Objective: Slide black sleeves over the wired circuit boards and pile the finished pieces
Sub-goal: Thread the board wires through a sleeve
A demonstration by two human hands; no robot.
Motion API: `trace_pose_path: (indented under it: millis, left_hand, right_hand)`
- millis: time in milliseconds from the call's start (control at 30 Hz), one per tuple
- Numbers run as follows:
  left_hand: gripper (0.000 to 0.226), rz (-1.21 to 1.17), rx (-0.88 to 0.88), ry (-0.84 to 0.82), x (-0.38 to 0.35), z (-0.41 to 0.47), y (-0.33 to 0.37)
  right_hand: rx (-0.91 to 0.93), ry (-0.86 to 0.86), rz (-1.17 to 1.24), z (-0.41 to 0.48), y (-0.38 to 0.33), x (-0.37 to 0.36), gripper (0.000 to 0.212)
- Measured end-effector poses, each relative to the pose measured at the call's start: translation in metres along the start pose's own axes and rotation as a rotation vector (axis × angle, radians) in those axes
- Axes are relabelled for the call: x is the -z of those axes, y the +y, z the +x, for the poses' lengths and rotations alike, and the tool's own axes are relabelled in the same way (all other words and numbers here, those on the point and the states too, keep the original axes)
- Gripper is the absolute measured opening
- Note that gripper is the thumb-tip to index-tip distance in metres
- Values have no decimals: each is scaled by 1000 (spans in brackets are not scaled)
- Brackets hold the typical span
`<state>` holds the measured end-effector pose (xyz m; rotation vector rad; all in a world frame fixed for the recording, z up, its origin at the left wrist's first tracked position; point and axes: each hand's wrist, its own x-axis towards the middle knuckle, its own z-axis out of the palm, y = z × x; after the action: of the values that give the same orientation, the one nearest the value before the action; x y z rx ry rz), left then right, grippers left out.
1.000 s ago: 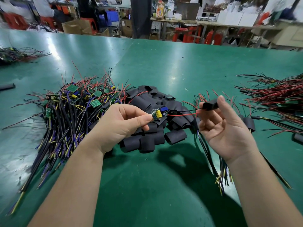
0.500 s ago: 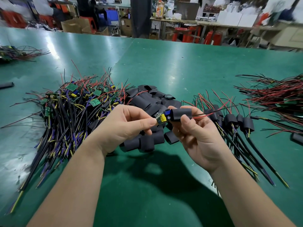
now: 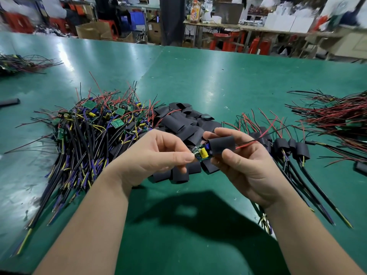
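My left hand [image 3: 155, 153] pinches the near end of a small green circuit board [image 3: 200, 152] with a yellow part on it. My right hand [image 3: 244, 165] holds a black sleeve [image 3: 221, 144] between thumb and fingers. The sleeve covers the board's far end, and red and black wires [image 3: 250, 142] come out of its right side. Behind my hands lies a heap of loose black sleeves [image 3: 182, 124]. A pile of bare wired boards [image 3: 95, 128] sits to the left. Sleeved pieces [image 3: 294, 149] lie in a row to the right.
A green table [image 3: 218, 82] carries everything. A tangle of red and black wires [image 3: 337, 116] lies at the far right, another bundle [image 3: 17, 63] at the far left, and a stray black sleeve [image 3: 10, 101] by the left edge. Stools and boxes stand beyond the table.
My right hand brought the black sleeve leftward along the red and black wires and onto the board's far end. My left hand kept its pinch on the board.
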<state>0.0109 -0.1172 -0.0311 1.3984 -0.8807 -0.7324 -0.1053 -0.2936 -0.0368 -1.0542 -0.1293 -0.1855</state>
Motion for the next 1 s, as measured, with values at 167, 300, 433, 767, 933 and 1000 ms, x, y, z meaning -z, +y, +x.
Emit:
trace_pose_path:
  millis: [167, 300, 433, 767, 933, 1000]
  left_hand:
    - [12, 17, -8, -46, -1, -1, 2]
    - [11, 44, -7, -30, -2, -1, 3]
    - [10, 29, -19, 63, -5, 2, 2]
    - [19, 2, -42, 94, -9, 3, 4]
    - [14, 51, -38, 92, -11, 4, 2]
    - [16, 43, -36, 105, -11, 4, 3]
  right_hand:
    - [-50, 44, -33, 1, 3, -1, 43]
    - [-67, 41, -22, 1, 8, -3, 46]
    - [-54, 54, -49, 2, 8, -3, 39]
    - [-7, 125, -324, 3, 16, 0, 34]
    - [-35, 64, -117, 3, 16, -2, 50]
    - [-47, 61, -33, 3, 14, 0, 54]
